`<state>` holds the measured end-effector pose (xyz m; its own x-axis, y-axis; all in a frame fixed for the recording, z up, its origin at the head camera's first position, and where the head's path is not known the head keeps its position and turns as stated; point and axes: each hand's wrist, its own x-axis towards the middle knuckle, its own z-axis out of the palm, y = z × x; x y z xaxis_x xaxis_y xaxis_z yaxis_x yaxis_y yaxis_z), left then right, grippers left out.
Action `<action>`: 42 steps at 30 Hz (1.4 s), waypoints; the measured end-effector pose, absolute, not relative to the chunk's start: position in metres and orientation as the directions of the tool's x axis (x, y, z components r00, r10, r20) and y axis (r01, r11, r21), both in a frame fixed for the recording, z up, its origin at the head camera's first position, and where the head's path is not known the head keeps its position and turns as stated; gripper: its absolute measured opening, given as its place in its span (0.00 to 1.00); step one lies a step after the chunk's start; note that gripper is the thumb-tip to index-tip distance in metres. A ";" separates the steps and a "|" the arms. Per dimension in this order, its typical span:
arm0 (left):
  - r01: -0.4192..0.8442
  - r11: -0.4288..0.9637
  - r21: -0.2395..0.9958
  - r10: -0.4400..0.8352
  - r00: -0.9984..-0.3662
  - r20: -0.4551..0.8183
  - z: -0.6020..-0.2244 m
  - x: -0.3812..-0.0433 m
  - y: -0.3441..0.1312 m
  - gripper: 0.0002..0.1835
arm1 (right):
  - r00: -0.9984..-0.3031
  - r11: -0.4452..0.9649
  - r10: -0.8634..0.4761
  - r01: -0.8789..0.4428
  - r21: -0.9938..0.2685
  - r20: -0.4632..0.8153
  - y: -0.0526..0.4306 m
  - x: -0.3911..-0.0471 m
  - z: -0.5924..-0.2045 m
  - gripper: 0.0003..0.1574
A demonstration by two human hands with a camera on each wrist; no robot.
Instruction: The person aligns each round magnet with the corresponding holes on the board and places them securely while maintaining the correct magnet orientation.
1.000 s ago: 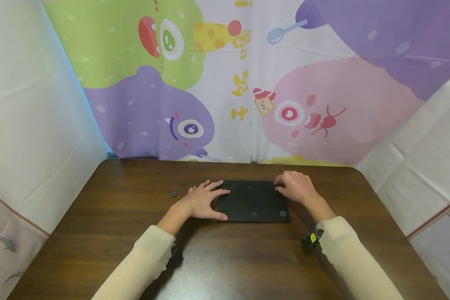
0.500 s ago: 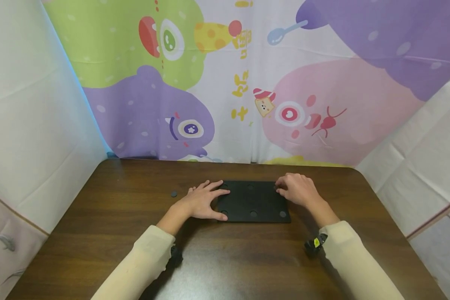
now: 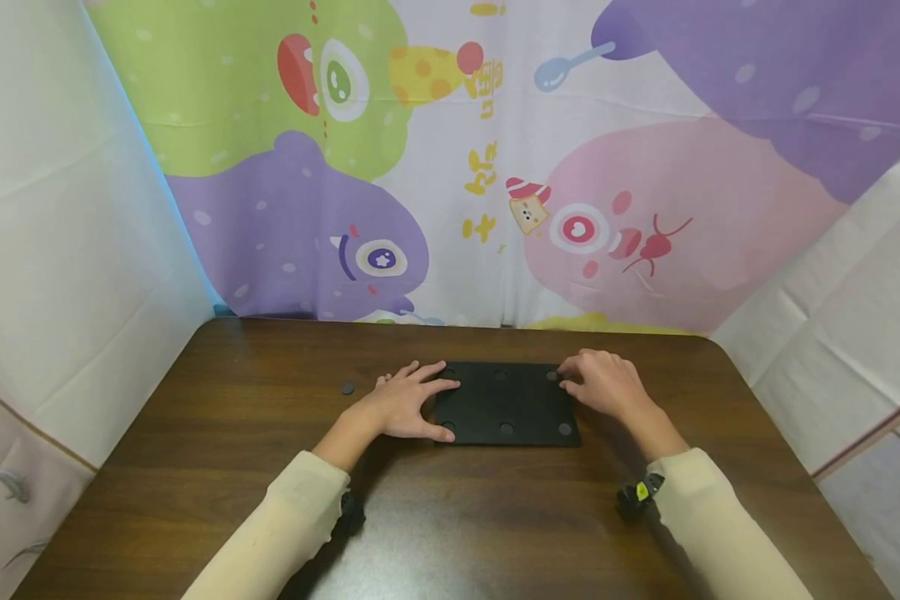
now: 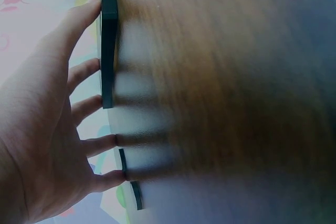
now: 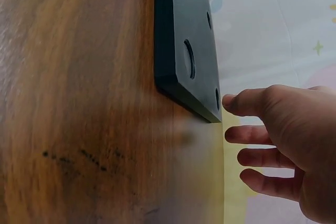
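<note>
At the bottom of the head view, two pale cream sleeves [image 3: 270, 521] reach in from the lower left and lower right, each with a small black device [image 3: 349, 513] at the wrist. They lie over the brown wood-grained desk [image 3: 450, 508], whose near part shines at the bottom centre.

Just above the middle of the desk, slightly right of the frame's centre, a flat black board [image 3: 510, 402] lies with its long side across the view. It has round recesses [image 3: 506, 428] in two rows of three; the one at its lower right corner looks paler grey.

The two hands are well apart, at opposite ends of the board. The left hand [image 3: 403, 404] has its fingers spread: thumb, index and middle fingertips rest on the board's left end, the other two fingers lie off it. The right hand [image 3: 606, 383] is by the upper right corner, fingers loosely bent and nothing seen between them; I cannot tell whether its fingertips touch the board.

Left of the left hand sits a small dark disc [image 3: 348, 388]. The left wrist view shows two thin dark pieces [image 4: 136, 195] near the little finger; contact with the closer one is unclear.

Beyond the desk's far edge hangs a curtain [image 3: 457, 275] with green, purple and pink cartoon monsters, flanked by white panels [image 3: 60, 183].
</note>
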<state>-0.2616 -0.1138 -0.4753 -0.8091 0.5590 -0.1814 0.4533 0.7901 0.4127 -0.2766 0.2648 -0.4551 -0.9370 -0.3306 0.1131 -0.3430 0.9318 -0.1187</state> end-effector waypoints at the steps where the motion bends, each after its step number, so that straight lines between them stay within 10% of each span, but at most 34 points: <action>1: 0.454 0.787 0.418 0.561 -0.808 -0.180 -0.476 -0.261 -0.114 0.50 | -0.938 0.932 -0.329 -0.341 -0.121 0.112 0.266 -0.276 -0.455 0.15; 42: 0.448 0.804 0.391 0.548 -0.813 -0.194 -0.469 -0.259 -0.112 0.50 | -0.955 0.946 -0.269 -0.286 -0.154 0.122 0.293 -0.257 -0.453 0.15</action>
